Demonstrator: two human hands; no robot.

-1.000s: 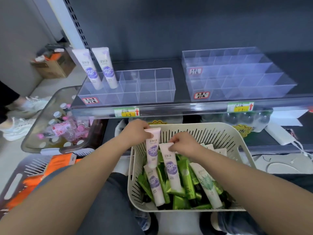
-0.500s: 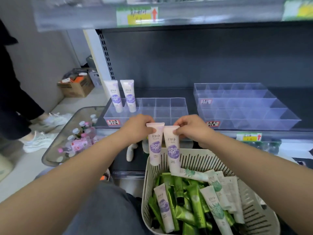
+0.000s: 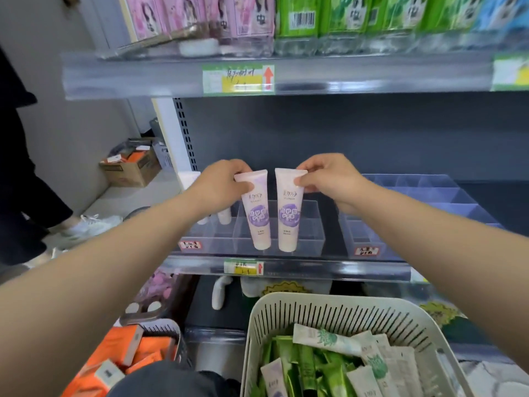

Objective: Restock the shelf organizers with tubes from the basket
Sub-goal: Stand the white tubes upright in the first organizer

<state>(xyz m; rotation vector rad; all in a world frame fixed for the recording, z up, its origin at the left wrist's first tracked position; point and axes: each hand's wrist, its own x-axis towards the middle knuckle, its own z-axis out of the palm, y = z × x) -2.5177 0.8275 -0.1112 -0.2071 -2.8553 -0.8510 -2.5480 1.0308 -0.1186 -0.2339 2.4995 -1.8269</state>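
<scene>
Head: two pale, purple-labelled tubes [image 3: 256, 213].

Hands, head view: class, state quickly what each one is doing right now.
Left hand: pinching the left purple tube by its flat end.
Right hand: pinching the right purple tube by its flat end.

Your arms stretch forward above the basket [image 3: 329, 310]; your left hand [image 3: 226, 184] pinches one tube [image 3: 256, 216] by its crimped end, your right hand [image 3: 329, 179] another tube [image 3: 288, 216].

The middle shelf [image 3: 343, 270] carries the centre organizer [image 3: 310, 224] and, at right, the bluish organizer [image 3: 429, 207]. The top shelf [image 3: 143, 78] holds pink packs [image 3: 206, 15] and green packs [image 3: 357, 15].
</scene>
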